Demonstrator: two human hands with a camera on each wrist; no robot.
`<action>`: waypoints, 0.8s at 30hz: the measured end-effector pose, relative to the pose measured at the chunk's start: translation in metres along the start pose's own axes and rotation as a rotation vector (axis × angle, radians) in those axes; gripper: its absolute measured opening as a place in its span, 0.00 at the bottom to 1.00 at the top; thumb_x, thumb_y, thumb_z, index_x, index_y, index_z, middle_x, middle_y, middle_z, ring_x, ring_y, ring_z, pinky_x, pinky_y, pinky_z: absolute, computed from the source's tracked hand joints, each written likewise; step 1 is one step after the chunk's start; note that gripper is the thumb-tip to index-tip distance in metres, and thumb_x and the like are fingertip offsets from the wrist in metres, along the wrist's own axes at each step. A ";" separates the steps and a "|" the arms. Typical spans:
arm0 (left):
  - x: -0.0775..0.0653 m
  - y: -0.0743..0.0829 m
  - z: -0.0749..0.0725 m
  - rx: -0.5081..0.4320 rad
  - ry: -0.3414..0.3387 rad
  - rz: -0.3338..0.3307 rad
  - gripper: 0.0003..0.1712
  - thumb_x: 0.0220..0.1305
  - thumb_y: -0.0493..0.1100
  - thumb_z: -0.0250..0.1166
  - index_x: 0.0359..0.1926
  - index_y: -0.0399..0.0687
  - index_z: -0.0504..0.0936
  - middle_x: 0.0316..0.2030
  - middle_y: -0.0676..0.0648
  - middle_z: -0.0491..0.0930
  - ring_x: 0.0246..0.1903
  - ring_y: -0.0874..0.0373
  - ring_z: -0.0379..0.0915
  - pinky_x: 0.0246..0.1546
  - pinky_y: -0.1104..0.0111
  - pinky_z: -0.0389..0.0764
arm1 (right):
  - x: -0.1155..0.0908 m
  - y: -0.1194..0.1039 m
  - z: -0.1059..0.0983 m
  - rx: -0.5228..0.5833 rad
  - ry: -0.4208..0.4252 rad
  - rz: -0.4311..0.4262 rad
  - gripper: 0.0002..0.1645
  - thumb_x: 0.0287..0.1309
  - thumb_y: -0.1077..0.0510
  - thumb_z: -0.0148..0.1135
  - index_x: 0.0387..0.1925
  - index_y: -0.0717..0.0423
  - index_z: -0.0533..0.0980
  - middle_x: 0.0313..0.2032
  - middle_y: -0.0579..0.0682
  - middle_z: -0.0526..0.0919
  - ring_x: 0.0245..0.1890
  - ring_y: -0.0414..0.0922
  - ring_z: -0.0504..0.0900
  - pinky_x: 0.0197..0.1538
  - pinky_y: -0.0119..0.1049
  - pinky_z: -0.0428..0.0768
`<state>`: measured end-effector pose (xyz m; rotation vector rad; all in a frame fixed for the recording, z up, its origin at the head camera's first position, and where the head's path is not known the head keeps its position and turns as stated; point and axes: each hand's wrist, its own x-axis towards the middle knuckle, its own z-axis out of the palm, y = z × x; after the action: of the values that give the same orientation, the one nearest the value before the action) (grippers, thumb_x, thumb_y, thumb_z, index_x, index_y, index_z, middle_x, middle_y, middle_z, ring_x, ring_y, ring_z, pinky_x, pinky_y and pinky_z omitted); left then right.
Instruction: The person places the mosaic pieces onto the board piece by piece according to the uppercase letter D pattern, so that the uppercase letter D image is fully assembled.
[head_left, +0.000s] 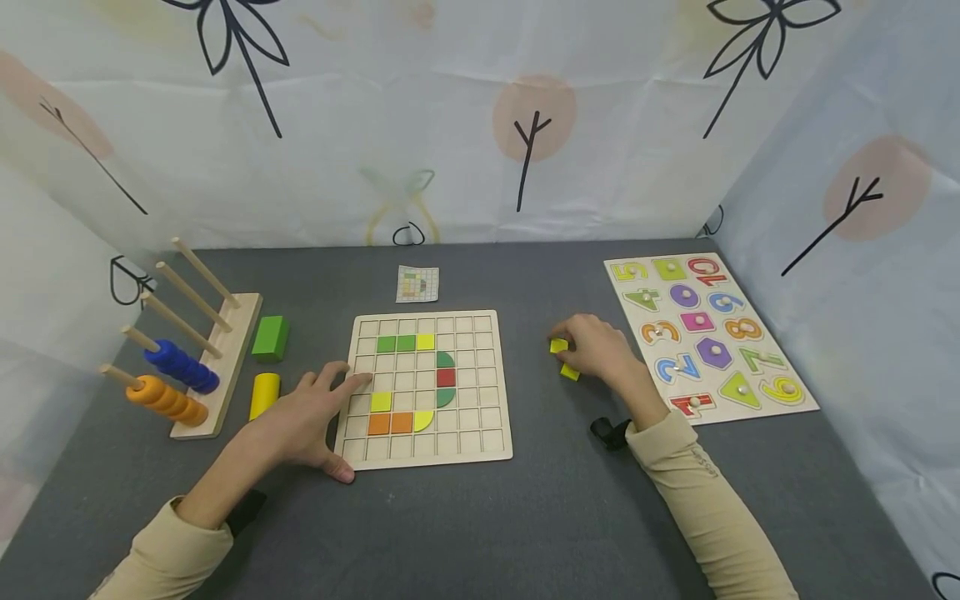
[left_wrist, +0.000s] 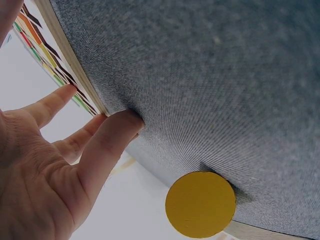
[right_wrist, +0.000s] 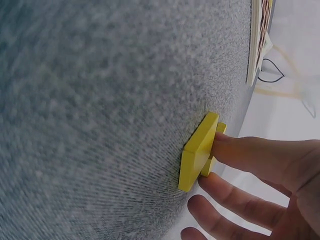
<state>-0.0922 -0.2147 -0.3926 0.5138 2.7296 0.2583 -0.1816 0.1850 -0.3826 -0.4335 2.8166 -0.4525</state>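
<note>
My left hand [head_left: 303, 421] rests at the left edge of a wooden grid board [head_left: 472, 442], its fingers spread along the edge and its thumb at the near corner. The board bears green, yellow, orange and red tiles, some of them rounded. To the right of the board, my right hand [head_left: 596, 350] pinches a small yellow square tile [head_left: 558, 345] between thumb and finger, low over the table. A second yellow tile [right_wrist: 197, 152] lies right beside it, nearest the camera in the right wrist view; the pinched one is partly hidden behind it.
A small pattern card [head_left: 417, 284] lies beyond the board. At left stand a peg stacker [head_left: 238, 329] with blue and orange beads, a green block [head_left: 271, 339] and a yellow cylinder [head_left: 265, 394]. A number-and-shape puzzle [head_left: 787, 392] lies at right. Fabric walls enclose the grey table.
</note>
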 end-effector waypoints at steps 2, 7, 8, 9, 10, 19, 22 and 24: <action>0.000 0.000 0.000 0.000 0.003 0.001 0.75 0.24 0.69 0.87 0.75 0.49 0.63 0.72 0.29 0.59 0.58 0.30 0.67 0.45 0.46 0.82 | 0.000 0.000 0.001 -0.001 0.002 -0.002 0.20 0.63 0.62 0.67 0.56 0.55 0.84 0.52 0.60 0.85 0.38 0.48 0.79 0.34 0.40 0.73; 0.000 0.000 0.000 0.004 0.008 0.002 0.75 0.24 0.69 0.86 0.75 0.48 0.64 0.71 0.29 0.60 0.58 0.30 0.67 0.45 0.46 0.82 | 0.000 -0.002 0.002 -0.013 0.008 -0.009 0.19 0.63 0.61 0.66 0.56 0.54 0.84 0.54 0.59 0.85 0.44 0.51 0.81 0.39 0.47 0.78; 0.000 0.000 0.000 0.005 0.009 0.002 0.75 0.24 0.69 0.86 0.75 0.48 0.64 0.71 0.29 0.60 0.58 0.30 0.67 0.45 0.46 0.82 | 0.000 -0.003 0.002 -0.017 0.011 -0.011 0.19 0.62 0.61 0.66 0.56 0.54 0.85 0.53 0.59 0.85 0.45 0.51 0.82 0.40 0.48 0.79; 0.000 0.000 0.000 0.006 0.010 0.002 0.75 0.23 0.69 0.86 0.75 0.48 0.64 0.71 0.29 0.60 0.58 0.30 0.67 0.45 0.46 0.82 | 0.000 -0.004 0.002 -0.017 0.014 -0.013 0.19 0.62 0.61 0.66 0.55 0.54 0.85 0.53 0.59 0.85 0.45 0.51 0.82 0.40 0.48 0.79; 0.000 0.000 0.000 0.006 0.010 0.002 0.75 0.23 0.69 0.87 0.75 0.48 0.64 0.71 0.29 0.60 0.58 0.30 0.67 0.45 0.46 0.82 | 0.000 -0.004 0.003 -0.016 0.017 -0.014 0.19 0.62 0.61 0.66 0.55 0.54 0.85 0.52 0.59 0.85 0.45 0.51 0.82 0.40 0.48 0.80; 0.000 0.000 0.000 0.009 0.011 0.004 0.75 0.24 0.69 0.86 0.75 0.48 0.64 0.71 0.29 0.60 0.57 0.31 0.68 0.45 0.47 0.82 | 0.000 -0.018 0.002 -0.030 0.056 -0.041 0.18 0.61 0.62 0.66 0.53 0.52 0.86 0.48 0.57 0.86 0.43 0.51 0.82 0.36 0.46 0.79; 0.000 0.000 0.000 0.009 0.011 0.001 0.75 0.23 0.69 0.87 0.75 0.49 0.64 0.71 0.29 0.60 0.57 0.31 0.68 0.45 0.47 0.82 | 0.000 -0.024 0.002 -0.034 0.066 -0.061 0.19 0.61 0.61 0.66 0.54 0.53 0.86 0.47 0.56 0.86 0.41 0.50 0.81 0.35 0.44 0.78; 0.000 0.000 0.001 0.009 0.010 -0.001 0.75 0.23 0.69 0.87 0.75 0.49 0.64 0.71 0.29 0.60 0.57 0.31 0.68 0.45 0.47 0.82 | 0.001 -0.029 0.002 -0.034 0.072 -0.075 0.19 0.61 0.61 0.67 0.54 0.54 0.85 0.46 0.56 0.86 0.40 0.50 0.81 0.35 0.43 0.78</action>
<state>-0.0918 -0.2148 -0.3930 0.5152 2.7421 0.2491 -0.1751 0.1582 -0.3747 -0.5422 2.8888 -0.4449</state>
